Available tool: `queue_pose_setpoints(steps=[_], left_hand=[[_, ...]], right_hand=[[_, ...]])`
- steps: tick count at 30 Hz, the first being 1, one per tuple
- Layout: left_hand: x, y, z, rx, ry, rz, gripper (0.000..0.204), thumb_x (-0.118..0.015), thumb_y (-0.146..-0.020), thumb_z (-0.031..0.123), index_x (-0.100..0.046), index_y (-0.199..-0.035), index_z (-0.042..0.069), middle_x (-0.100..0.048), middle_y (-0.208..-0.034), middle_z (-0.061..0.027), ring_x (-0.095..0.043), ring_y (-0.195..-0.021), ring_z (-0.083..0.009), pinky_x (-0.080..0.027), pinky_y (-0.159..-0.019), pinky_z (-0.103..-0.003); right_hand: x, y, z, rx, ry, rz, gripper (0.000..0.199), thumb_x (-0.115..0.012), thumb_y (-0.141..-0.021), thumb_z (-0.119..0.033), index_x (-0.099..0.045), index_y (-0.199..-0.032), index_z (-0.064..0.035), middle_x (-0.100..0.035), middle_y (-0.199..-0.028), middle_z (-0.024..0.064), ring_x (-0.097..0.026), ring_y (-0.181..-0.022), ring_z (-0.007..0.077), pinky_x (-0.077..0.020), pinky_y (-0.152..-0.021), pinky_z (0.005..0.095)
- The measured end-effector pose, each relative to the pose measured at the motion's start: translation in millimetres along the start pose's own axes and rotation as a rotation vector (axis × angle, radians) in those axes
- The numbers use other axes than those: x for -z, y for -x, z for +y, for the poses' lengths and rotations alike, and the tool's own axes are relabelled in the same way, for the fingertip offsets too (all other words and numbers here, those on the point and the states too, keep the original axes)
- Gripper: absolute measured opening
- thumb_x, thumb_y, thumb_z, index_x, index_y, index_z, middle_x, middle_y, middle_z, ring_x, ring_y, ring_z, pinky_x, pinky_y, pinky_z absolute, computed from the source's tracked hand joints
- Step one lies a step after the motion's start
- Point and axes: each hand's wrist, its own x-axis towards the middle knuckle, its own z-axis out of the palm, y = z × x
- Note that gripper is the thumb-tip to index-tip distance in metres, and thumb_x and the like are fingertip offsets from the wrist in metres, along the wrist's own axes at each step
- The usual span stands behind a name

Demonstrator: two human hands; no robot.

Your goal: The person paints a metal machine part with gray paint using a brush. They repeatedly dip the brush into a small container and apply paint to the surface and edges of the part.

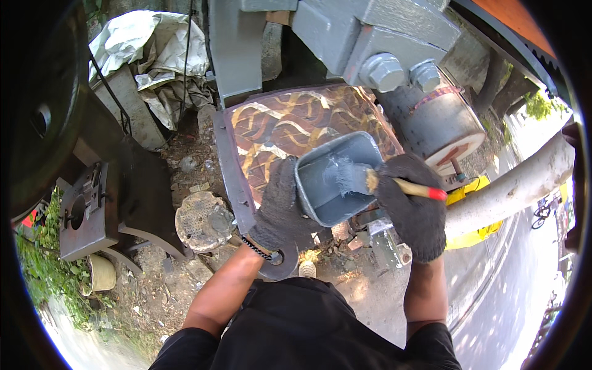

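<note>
My left hand (277, 209), in a dark knitted glove, is closed on the left side of a grey paint container (313, 185). The container is tilted toward me, and grey paint coats its inside. In my gloved right hand (414, 206) is a paintbrush (412, 187) with a pale wooden handle and a red tip. Its grey, paint-covered bristles rest inside the container, near the right wall. Behind the container lies a brown and gold patterned cloth (296, 123) over a flat surface. My left fingertips are partly hidden by the container.
Grey-painted machinery with large bolts (382, 71) stands ahead. A cylindrical motor (431, 123) sits at the right, near a pale pipe (518, 185) and yellow material (475, 237). At left are a dark machine frame (142, 191), a round metal piece (203, 221) and crumpled sheeting (154, 52).
</note>
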Motion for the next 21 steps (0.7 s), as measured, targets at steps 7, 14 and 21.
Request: queue_pose_setpoints(steps=[7, 14, 21], left_hand=[[-1.4, 5.5, -16.9, -0.095, -0.065, -0.091, 0.123, -0.1, -0.057, 0.049, -0.042, -0.152, -0.003, -0.051, -0.142, -0.0288, -0.051, -0.134, -0.0508, -0.04, -0.116, -0.056], [3.0, 5.8, -5.7, -0.052, -0.025, -0.077, 0.125, -0.1, -0.059, 0.05, -0.039, -0.154, -0.004, -0.048, -0.148, -0.0301, -0.048, -0.138, -0.0517, -0.037, -0.119, -0.059], [7.5, 3.1, -5.8, -0.029, -0.018, -0.094, 0.125, -0.1, -0.059, 0.05, -0.039, -0.154, -0.004, -0.047, -0.149, -0.0297, -0.048, -0.138, -0.0512, -0.038, -0.118, -0.058]], right_hand=[[-24.2, -32.4, 40.4, 0.129, 0.226, -0.305, 0.019, -0.072, -0.095, -0.022, -0.072, -0.098, -0.0033, -0.072, -0.093, 0.0149, -0.07, -0.083, 0.0353, -0.0559, -0.075, 0.0434], [-39.4, -37.2, 62.3, 0.063, 0.263, -0.358, 0.027, -0.071, -0.095, -0.03, -0.074, -0.106, -0.0053, -0.074, -0.098, 0.0174, -0.071, -0.09, 0.0376, -0.0561, -0.081, 0.0464], [-30.2, -39.6, 46.0, 0.023, 0.213, -0.354, 0.022, -0.076, -0.091, -0.02, -0.073, -0.106, -0.0028, -0.073, -0.097, 0.016, -0.071, -0.085, 0.0308, -0.0563, -0.078, 0.0411]])
